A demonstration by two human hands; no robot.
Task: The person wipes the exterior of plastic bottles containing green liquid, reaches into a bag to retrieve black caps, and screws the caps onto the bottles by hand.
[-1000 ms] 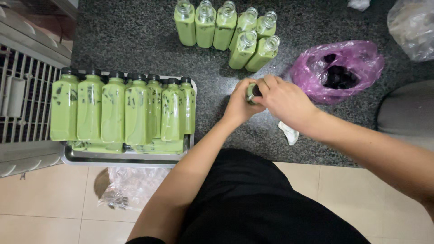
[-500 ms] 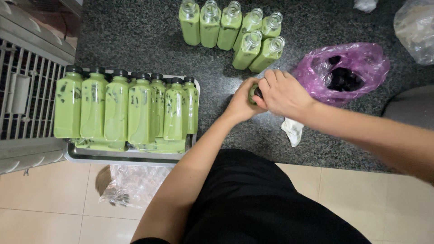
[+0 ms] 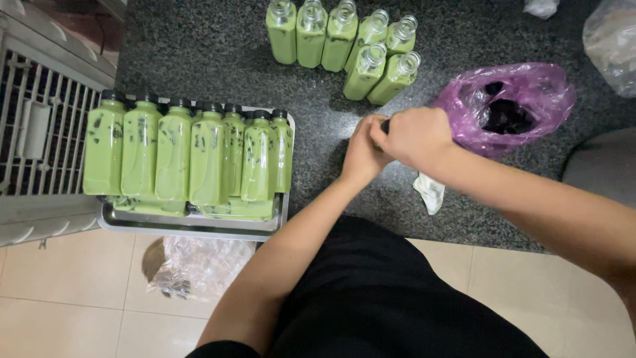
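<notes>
Hands, left hand point(image 3: 361, 156) and right hand point(image 3: 414, 136), clench what seems a dark-capped bottle point(image 3: 384, 124) near the counter edge point(image 3: 464, 242).

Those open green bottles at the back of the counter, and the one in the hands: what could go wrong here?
1. The uncapped bottles stand packed close together; a knock to one could tip its neighbours and spill green drink.
2. The right hand and left hand almost hide the bottle they grip; a slip could tip it over on the counter.
3. The capped bottles fill the tray at the counter's edge, so a nudge might send it off.
</notes>
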